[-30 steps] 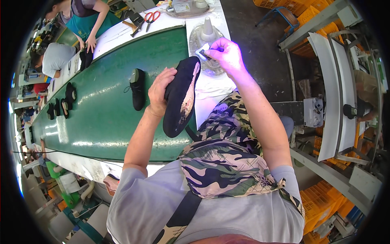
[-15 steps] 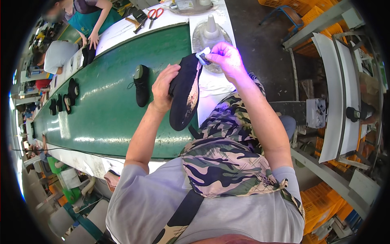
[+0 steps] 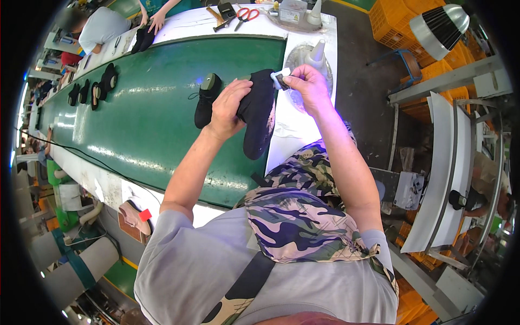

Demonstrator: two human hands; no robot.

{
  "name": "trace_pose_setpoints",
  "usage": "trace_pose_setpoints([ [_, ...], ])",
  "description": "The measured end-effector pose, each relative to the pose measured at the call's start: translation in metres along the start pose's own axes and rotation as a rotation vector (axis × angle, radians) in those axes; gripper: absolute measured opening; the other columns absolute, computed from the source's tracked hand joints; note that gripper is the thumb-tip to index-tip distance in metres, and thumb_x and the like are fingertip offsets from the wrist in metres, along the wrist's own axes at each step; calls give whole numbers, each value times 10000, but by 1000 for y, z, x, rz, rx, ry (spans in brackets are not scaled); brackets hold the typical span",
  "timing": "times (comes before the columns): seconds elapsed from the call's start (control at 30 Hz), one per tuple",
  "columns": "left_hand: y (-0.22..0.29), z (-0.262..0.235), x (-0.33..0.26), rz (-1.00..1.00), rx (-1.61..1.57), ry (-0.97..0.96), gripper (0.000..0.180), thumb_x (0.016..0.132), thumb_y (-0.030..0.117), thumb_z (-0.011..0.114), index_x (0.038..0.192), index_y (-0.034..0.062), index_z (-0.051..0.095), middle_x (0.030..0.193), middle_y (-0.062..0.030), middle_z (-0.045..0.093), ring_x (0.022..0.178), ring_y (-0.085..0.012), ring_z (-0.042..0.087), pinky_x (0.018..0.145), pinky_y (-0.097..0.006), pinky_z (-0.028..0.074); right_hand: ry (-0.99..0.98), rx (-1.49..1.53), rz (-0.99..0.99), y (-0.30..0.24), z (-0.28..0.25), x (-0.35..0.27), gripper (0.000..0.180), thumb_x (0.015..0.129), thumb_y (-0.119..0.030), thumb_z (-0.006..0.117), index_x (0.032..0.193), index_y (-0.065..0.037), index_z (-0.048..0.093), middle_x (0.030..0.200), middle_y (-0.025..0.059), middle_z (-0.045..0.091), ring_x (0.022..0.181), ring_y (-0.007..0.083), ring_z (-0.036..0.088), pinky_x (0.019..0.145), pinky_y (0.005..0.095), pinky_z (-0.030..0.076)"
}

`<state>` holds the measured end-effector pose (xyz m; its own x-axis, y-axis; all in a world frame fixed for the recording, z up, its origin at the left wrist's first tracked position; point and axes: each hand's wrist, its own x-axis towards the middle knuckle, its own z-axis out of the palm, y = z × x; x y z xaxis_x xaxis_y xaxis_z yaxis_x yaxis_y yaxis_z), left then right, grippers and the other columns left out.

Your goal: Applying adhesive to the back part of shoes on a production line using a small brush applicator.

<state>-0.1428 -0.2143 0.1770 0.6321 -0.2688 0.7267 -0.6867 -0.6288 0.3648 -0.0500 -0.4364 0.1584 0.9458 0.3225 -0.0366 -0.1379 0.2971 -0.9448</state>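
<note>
My left hand [image 3: 229, 110] is wrapped round the side of a black shoe [image 3: 257, 129], held tilted above the green belt with its toe toward me. A pale, blotchy strip shows along the shoe's right edge. Between the thumb and fingers of my right hand [image 3: 310, 90] is a small white and pale-blue piece with a dark part [image 3: 279, 80], too small to name. It meets or nearly meets the shoe's far end; contact is unclear. Just left of my left hand, a black lace-up shoe [image 3: 203, 108] lies on the belt, partly hidden by that hand.
Beyond my right hand, a nozzle bottle [image 3: 318, 56] stands on a round tray. Red-handled scissors [image 3: 247, 17] and a hammer [image 3: 215, 14] lie on the far white ledge. Several dark shoes [image 3: 95, 93] sit farther left, near another person's hands [image 3: 157, 20]. Orange crates [image 3: 391, 19] stand right.
My view has turned, so the bench appears farther right. The held shoe has tipped, and less of its pale strip shows. Both hands keep their grips.
</note>
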Motion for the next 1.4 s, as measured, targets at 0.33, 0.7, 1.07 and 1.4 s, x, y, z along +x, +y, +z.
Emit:
trace_pose_setpoints([
  [0.33,13,33,46,92,-55,-6,545,592,-19,736,1109,4,564,1171,-182,639,1084,-364,628,992,-492,485,95,-78,-91,-43,-44,-14,137,808,-22,723,861,-35,597,789,35,645,716,113,607,707,249,491],
  [0.7,32,73,54,161,-116,-72,522,631,16,736,1119,-2,550,1152,-199,638,1074,-381,628,971,-483,494,193,22,-171,-39,-87,-47,142,797,-5,729,832,-35,595,758,20,628,678,85,599,646,224,491],
  [1.07,51,110,69,183,-172,-95,606,507,-114,616,1101,-11,562,1130,-192,642,1080,-383,619,960,-444,504,265,19,-145,-57,-117,-78,125,801,35,700,825,-32,597,744,-3,609,656,62,543,613,205,445],
  [1.4,55,115,71,146,-88,-224,581,559,-103,628,1129,-7,568,1087,-191,651,1023,-373,637,909,-420,527,182,-41,-132,-79,-125,-99,121,810,-43,721,843,-50,605,761,6,613,702,98,558,684,240,454],
])
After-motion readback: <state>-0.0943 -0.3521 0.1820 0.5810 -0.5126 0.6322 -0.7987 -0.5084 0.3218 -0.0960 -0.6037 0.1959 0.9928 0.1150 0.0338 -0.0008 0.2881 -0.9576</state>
